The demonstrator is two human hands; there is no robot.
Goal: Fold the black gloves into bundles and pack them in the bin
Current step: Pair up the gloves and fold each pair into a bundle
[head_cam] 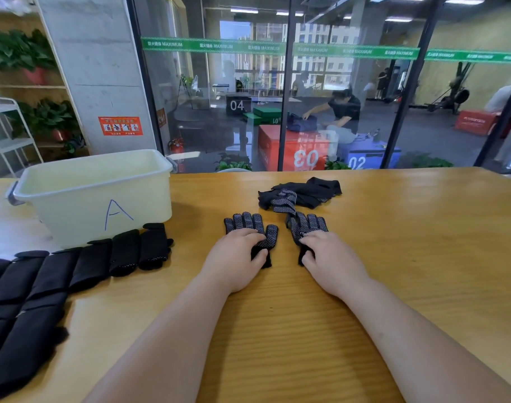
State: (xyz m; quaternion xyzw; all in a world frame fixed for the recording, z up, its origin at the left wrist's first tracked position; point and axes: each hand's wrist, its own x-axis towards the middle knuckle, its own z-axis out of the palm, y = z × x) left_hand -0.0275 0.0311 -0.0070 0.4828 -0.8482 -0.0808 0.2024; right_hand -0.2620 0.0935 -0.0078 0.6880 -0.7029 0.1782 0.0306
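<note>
Finished bundles (73,269) sit far left on the surface (408,242), still outside the bin (97,196), so a bump could unroll them. Left hand (236,257) lies on the left glove (249,228) and right hand (329,254) on the right glove (308,225), fingers bent over the cuffs. Pressing or pinching? Can't tell. Stack them crooked and the bundle turns out sloppy. The spare pile (300,194) just behind could snag.

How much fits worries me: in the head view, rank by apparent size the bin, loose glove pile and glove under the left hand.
1. bin
2. loose glove pile
3. glove under the left hand, partly covered, so close to the pile
</note>
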